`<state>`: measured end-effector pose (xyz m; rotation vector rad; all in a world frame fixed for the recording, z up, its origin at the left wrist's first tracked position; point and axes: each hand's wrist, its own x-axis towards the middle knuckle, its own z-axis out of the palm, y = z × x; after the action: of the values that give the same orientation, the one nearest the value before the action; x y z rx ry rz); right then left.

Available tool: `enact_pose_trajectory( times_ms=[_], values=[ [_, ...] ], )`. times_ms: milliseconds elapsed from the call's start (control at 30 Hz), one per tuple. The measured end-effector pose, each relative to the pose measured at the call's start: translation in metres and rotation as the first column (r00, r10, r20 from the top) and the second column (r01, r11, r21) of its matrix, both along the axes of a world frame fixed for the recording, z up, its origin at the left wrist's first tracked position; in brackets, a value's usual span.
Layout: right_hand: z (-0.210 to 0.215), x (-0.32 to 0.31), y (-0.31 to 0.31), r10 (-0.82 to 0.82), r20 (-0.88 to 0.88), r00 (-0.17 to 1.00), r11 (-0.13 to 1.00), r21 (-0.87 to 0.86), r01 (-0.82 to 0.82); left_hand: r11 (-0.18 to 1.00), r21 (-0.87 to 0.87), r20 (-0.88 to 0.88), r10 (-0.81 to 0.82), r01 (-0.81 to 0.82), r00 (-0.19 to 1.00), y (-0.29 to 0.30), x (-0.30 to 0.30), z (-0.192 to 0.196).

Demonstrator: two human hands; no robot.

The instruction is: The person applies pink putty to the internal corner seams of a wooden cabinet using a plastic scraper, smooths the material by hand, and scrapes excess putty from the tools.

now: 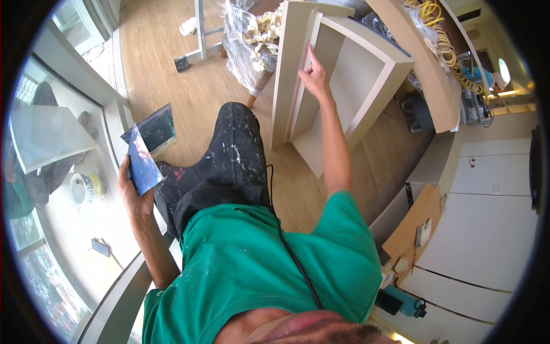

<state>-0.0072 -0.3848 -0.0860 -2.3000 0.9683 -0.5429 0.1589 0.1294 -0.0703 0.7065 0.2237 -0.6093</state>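
At the left, my left hand (135, 198) grips a thin, flat blue panel (143, 163) with a pinkish patch on it; what kind of thing it is I cannot make out. My right hand (316, 81) is stretched forward with its index finger extended and the other fingers partly bent. That fingertip is at the inner edge of a beige, box-shaped cabinet frame (289, 74), along a pale strip. The frame stands tilted on the wood floor, its open side showing an inner compartment. Nothing shows between the fingers of my right hand.
A dark flat tray (157, 131) lies on the floor beyond the blue panel. Crumpled plastic sheeting (243, 51) and a metal stand leg (200, 28) are ahead. A coiled yellow hose (444, 46) is at the far right. Windows line the left, with a bucket (87, 188) behind the glass.
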Motion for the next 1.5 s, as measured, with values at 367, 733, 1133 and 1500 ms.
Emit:
enact_pose_trajectory(
  times_ms=[367, 733, 1133, 1500],
  values=[
    [-0.022, 0.007, -0.009, -0.032, 0.096, 0.995, 0.996, 0.083, 0.024, 0.999, -0.038, -0.036, 0.037, -0.038, 0.999, 0.008, 0.002, -0.011],
    [-0.087, -0.016, 0.010, -0.115, 0.105, 0.988, 0.984, 0.151, 0.099, 1.000, 0.002, -0.042, 0.015, -0.015, 0.999, 0.002, 0.009, -0.010],
    [-0.100, -0.045, 0.029, -0.106, -0.034, 0.994, 0.990, -0.094, 0.103, 1.000, -0.026, -0.007, -0.001, 0.000, 1.000, 0.003, 0.007, -0.006],
    [-0.032, 0.002, 0.020, -0.269, -0.519, 0.811, 0.837, -0.542, -0.070, 0.999, 0.027, -0.062, 0.049, -0.048, 0.997, 0.007, 0.004, -0.006]
  ],
)
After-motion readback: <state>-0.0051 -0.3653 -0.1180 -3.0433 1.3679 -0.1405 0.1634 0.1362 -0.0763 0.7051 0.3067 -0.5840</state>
